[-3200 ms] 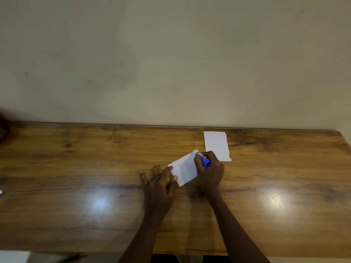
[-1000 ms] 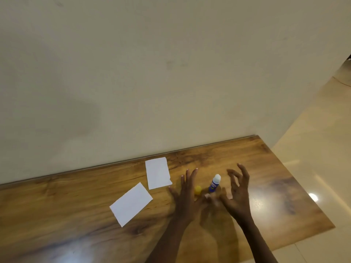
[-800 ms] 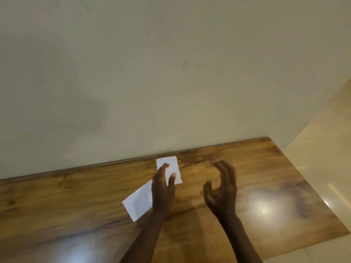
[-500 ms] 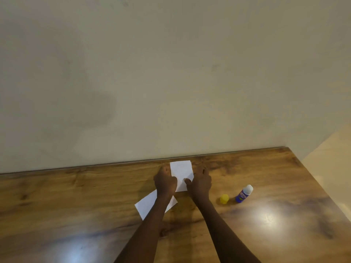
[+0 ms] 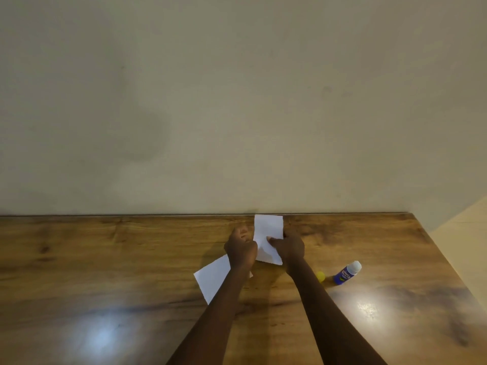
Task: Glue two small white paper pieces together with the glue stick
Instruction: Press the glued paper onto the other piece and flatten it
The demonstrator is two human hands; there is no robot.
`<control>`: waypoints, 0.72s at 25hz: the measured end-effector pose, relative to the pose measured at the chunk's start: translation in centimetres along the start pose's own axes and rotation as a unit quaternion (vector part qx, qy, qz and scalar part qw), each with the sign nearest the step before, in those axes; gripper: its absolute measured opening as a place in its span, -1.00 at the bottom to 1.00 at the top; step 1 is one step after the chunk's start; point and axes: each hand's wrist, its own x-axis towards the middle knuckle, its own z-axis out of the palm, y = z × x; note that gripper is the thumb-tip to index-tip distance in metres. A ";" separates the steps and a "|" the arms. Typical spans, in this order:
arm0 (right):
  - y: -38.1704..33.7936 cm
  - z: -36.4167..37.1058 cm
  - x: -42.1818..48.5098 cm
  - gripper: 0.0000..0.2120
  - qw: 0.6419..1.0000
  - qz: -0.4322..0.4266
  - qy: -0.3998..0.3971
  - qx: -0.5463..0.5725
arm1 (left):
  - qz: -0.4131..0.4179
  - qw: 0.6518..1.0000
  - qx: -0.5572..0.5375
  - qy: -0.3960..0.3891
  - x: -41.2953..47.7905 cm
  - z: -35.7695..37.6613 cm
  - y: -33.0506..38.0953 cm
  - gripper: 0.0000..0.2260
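Note:
Both hands hold one small white paper piece (image 5: 267, 233) lifted off the wooden table (image 5: 105, 259): my left hand (image 5: 241, 248) grips its left edge and my right hand (image 5: 288, 247) pinches its right edge. The second white paper piece (image 5: 213, 279) lies flat on the table below and to the left, partly hidden under my left forearm. The blue glue stick (image 5: 346, 273) with a white tip stands uncapped on the table to the right, tilted in this view. Its yellow cap (image 5: 320, 276) lies just left of it, partly behind my right forearm.
A plain beige wall (image 5: 237, 101) rises straight from the table's far edge. The table's right edge (image 5: 442, 259) runs diagonally, with pale floor beyond it. Bright light reflections shine on the tabletop at the near left and near right.
The glue stick and cap were set down at the right. Both hands moved to the far paper piece and lifted it.

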 end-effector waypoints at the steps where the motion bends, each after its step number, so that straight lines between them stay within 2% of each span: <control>1: -0.2 -0.7 0.1 -0.59 0.999 -0.014 -0.016 0.025 | 0.007 1.000 -0.017 -0.004 -0.3 -1.0 0.0 -0.70; 2: -0.4 -1.5 0.2 -0.60 0.998 -0.022 -0.036 0.044 | 0.024 0.999 -0.024 0.000 -0.6 -2.4 -0.3 -0.71; 4: -1.3 -3.4 0.4 -0.63 0.993 -0.058 -0.090 0.049 | 0.083 0.995 0.029 0.046 -1.4 -5.8 -1.9 -0.72; 6: -3.0 -4.6 0.3 -0.72 0.976 -0.145 -0.164 -0.011 | 0.101 0.983 0.113 0.104 -3.0 -9.1 -4.7 -0.67; 8: -5.0 -4.5 -0.2 -0.86 0.933 -0.221 -0.257 -0.118 | 0.084 0.969 0.195 0.124 -4.9 -10.8 -7.5 -0.64; 10: -6.5 -2.9 -1.0 -0.91 0.865 -0.278 -0.327 -0.260 | 0.072 0.954 0.266 0.120 -6.1 -10.8 -9.5 -0.64; 11: -7.0 -2.0 -1.4 -0.86 0.833 -0.300 -0.341 -0.317 | 0.078 0.950 0.281 0.115 -6.3 -10.4 -10.2 -0.63; 13: -7.0 -0.2 -2.3 -0.73 0.795 -0.329 -0.340 -0.380 | 0.107 0.948 0.283 0.100 -6.1 -9.5 -10.6 -0.61; 16: -6.3 1.8 -2.5 -0.75 0.760 -0.360 -0.344 -0.417 | 0.133 0.957 0.250 0.068 -4.7 -9.2 -10.5 -0.58; 18: -5.6 2.7 -2.2 -0.77 0.754 -0.350 -0.350 -0.432 | 0.141 0.970 0.192 0.048 -3.9 -9.6 -10.9 -0.53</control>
